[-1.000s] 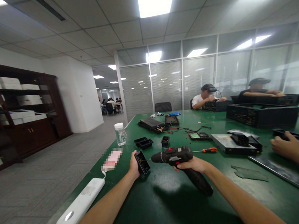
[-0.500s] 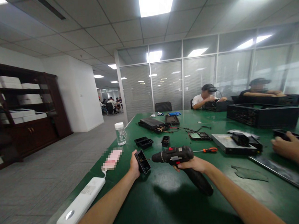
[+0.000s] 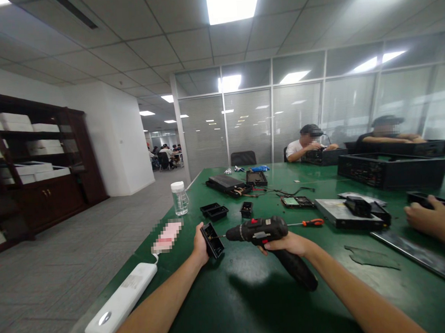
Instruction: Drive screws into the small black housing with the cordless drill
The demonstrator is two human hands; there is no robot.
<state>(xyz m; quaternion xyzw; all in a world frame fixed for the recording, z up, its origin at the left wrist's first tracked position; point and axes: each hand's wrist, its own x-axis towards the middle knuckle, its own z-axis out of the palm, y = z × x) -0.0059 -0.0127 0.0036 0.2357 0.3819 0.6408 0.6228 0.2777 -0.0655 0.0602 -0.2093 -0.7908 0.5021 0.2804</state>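
Observation:
My left hand (image 3: pixel 200 247) grips a small black plastic box (image 3: pixel 214 247) by its left side, tilted so its open face turns to the right. Some small brassy bits show inside it. In my right hand (image 3: pixel 289 244) is a black cordless drill (image 3: pixel 260 230) with red accents, held level and pointing left. Its thin bit reaches into the box; whether the tip touches anything inside is too small to tell. Behind the box, several similar black boxes (image 3: pixel 247 209) sit on the green table (image 3: pixel 201 308).
On the left lie a white power strip (image 3: pixel 121 302), a blurred pink item (image 3: pixel 168 236) and a clear bottle (image 3: pixel 179 199). A screwdriver (image 3: pixel 312 223), silver drive unit (image 3: pixel 346 214) and dark flat panel (image 3: pixel 420 257) lie right. A co-worker's hand (image 3: pixel 429 215) is at the right edge.
Both hands, the drill and the black box hold almost the same position. Only a very slight shift of the whole view shows.

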